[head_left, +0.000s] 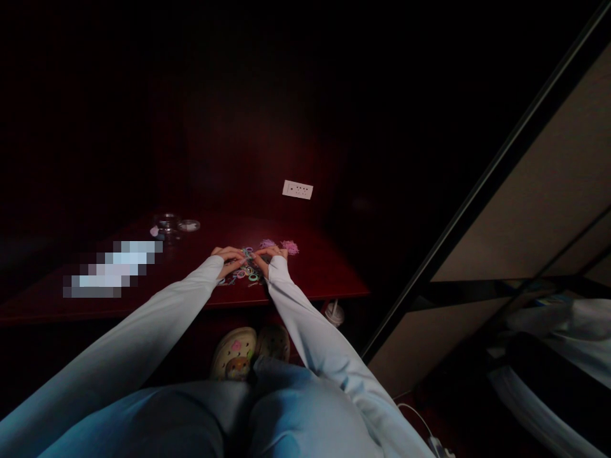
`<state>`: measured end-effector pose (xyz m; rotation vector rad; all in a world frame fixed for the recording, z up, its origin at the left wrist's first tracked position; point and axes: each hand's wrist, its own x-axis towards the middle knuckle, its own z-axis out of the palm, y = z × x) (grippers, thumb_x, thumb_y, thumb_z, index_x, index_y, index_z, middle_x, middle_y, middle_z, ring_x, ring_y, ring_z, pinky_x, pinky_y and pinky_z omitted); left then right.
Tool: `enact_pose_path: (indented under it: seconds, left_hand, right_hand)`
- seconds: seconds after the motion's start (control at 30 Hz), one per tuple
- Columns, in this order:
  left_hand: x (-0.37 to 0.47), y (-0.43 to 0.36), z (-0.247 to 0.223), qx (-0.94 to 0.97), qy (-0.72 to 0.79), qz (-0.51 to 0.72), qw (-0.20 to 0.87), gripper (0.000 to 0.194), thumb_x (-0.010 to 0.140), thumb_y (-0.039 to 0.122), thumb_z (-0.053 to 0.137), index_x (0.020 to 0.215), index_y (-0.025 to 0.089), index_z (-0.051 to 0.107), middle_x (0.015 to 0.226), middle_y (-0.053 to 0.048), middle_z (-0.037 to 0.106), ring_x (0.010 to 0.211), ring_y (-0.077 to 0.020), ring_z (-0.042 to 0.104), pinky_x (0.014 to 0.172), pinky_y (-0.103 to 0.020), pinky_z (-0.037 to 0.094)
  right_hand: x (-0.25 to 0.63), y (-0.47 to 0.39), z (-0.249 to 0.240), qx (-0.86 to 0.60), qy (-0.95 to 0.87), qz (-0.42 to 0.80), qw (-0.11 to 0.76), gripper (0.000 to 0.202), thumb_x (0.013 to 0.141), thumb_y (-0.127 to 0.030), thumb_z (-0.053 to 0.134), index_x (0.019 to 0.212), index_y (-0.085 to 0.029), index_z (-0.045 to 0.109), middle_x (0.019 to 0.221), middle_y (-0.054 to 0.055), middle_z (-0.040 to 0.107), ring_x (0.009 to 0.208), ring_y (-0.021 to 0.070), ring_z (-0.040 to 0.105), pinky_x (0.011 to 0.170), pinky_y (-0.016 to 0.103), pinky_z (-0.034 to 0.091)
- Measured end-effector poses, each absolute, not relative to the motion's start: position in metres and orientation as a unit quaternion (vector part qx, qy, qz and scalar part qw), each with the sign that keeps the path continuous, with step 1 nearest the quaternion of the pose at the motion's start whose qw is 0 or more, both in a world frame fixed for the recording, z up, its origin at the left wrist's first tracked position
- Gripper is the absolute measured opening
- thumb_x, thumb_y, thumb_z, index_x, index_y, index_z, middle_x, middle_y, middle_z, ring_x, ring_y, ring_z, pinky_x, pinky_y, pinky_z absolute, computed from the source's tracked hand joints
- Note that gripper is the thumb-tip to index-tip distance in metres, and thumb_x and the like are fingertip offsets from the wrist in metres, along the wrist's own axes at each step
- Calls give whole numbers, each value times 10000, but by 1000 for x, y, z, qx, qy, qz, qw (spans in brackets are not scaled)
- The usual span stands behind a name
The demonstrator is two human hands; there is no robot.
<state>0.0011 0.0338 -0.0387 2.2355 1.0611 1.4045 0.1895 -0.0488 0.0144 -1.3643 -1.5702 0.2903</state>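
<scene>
A loose pile of small coloured hair ties, mostly green, white and purple rings, lies near the front edge of the dark red table. Over it my left hand and my right hand almost meet, fingertips curled inward. Greenish ties show between the fingertips, and both hands appear closed on them; the exact grip is too small to see. Just behind my right hand sit a purple bunch and a pink bunch of similar small bands.
Clear round containers and a shallow round dish stand at the back left. A blurred-out patch covers something on the left. A white wall socket is above the table. Below the edge are a lidded cup and clogs.
</scene>
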Motion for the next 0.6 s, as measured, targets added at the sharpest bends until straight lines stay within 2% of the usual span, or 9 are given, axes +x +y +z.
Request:
enact_pose_path:
  seconds: [0.17,0.3,0.6]
  left_hand:
    - [0,31,-33,782,370,478,150,497,848,711,581,742,265,774,1002,-70,814,1044,-293,701,1015,-466,488]
    - [-4,24,-29,804,346,458,154,419,886,639,609,868,264,796,1089,-65,804,1133,-291,699,1060,-460,462]
    - [-11,26,-22,810,349,439,169,412,909,617,596,854,260,793,1102,-69,803,1137,-299,698,1074,-467,444]
  right_hand:
    - [189,-50,17,-571,-655,127,479,128,890,-376,806,843,-258,822,997,29,721,1142,236,538,1008,341,387]
    - [189,-51,18,-559,-668,126,475,94,899,-325,796,844,-252,821,990,22,738,1145,224,555,1018,338,386]
    - [191,-49,16,-566,-660,125,477,144,905,-392,776,862,-264,826,986,29,741,1134,240,556,1015,353,390]
